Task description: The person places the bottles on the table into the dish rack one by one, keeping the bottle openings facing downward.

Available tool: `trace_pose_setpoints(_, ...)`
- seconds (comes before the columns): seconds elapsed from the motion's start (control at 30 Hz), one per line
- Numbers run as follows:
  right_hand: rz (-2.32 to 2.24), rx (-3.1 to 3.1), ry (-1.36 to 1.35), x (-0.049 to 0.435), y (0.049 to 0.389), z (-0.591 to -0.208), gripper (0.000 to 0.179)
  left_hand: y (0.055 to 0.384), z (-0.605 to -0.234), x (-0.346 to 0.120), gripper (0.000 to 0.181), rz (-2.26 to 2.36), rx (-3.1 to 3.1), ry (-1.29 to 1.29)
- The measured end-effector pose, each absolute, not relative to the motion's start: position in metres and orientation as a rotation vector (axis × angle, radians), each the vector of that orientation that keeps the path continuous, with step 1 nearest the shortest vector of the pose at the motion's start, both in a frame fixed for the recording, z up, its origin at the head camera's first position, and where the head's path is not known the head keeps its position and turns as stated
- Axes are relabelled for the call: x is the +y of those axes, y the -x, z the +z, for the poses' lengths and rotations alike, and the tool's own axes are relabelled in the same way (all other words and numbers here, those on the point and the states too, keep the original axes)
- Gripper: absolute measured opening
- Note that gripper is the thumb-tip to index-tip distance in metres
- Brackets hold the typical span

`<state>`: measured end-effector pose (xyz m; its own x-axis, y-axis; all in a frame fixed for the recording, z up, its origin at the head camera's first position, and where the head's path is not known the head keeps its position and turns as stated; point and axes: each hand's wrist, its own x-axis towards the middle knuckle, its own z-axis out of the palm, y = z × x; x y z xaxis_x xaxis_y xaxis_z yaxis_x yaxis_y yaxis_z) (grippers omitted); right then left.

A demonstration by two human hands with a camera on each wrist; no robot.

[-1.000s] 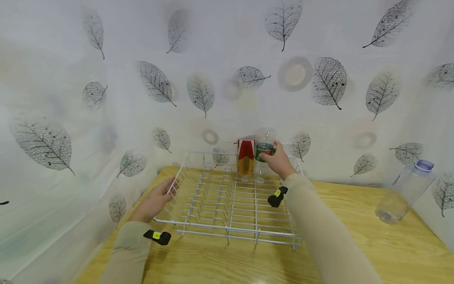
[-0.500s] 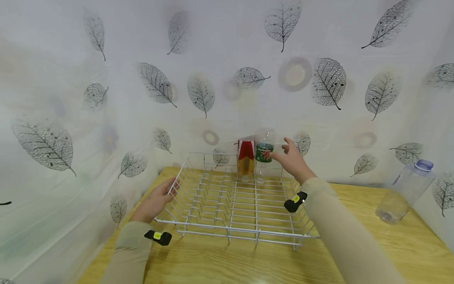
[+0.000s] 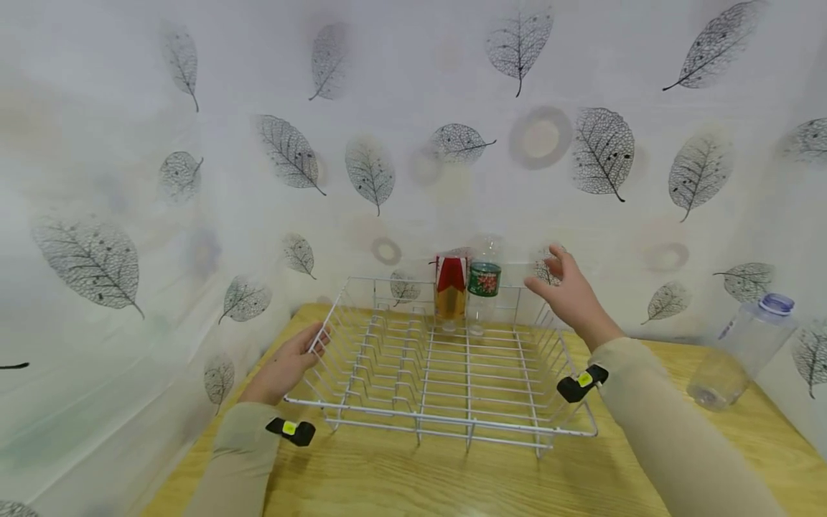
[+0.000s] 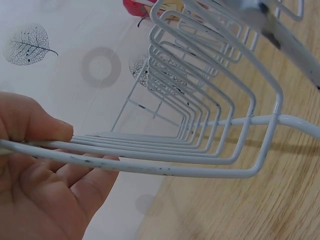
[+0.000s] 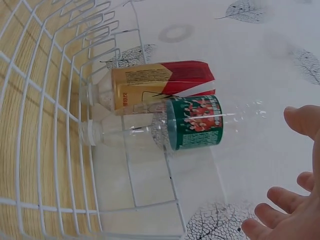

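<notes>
A white wire dish rack (image 3: 446,416) sits on the wooden table. My left hand (image 3: 287,362) grips its left side; in the left wrist view the thumb (image 4: 45,122) lies over the top wire with fingers beneath. Two plastic bottles stand neck down at the rack's back: one with a red and gold label (image 3: 450,287), and right of it a clear one with a green label (image 3: 484,280). My right hand (image 3: 575,294) hovers over the rack's back right corner, fingers spread and holding nothing, apart from the green-labelled bottle.
A clear bottle with a purple neck (image 3: 743,352) stands tilted-looking on the table (image 3: 388,481) at the far right. A white curtain (image 3: 413,86) printed with dark leaves hangs close behind and to the left of the rack.
My right hand let go of the green-labelled bottle and drew away to the right, its fingers spreading. The bottle stays in the rack, and my left hand keeps its grip.
</notes>
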<state>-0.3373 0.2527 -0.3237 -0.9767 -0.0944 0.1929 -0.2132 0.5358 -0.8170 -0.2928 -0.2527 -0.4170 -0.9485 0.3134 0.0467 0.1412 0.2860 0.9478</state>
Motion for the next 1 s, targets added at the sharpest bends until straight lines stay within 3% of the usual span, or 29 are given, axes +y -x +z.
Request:
trace_pose_setpoints(0.3, 1.370, -2.484, -0.281, 0.293, 0.297, -0.325, 0.092, 0.293, -0.418, -0.250, 0.062, 1.728, 2.401, -0.424)
trace_pose_setpoints(0.53, 1.276, -2.376, -0.097, 0.337, 0.249, -0.337, 0.083, 0.296, -0.419, -0.249, 0.063, 1.743, 2.384, -0.428)
trace_pose_setpoints(0.77, 1.176, -2.147, 0.302, 0.382, 0.214, -0.366, 0.073, 0.295, -0.413, -0.248, 0.063, 1.738, 2.397, -0.424)
trace_pose_setpoints(1.0, 1.195, -1.951, 0.689, 0.420, 0.211, -0.394, 0.066, 0.295, -0.417, -0.252, 0.063, 1.744, 2.399, -0.393)
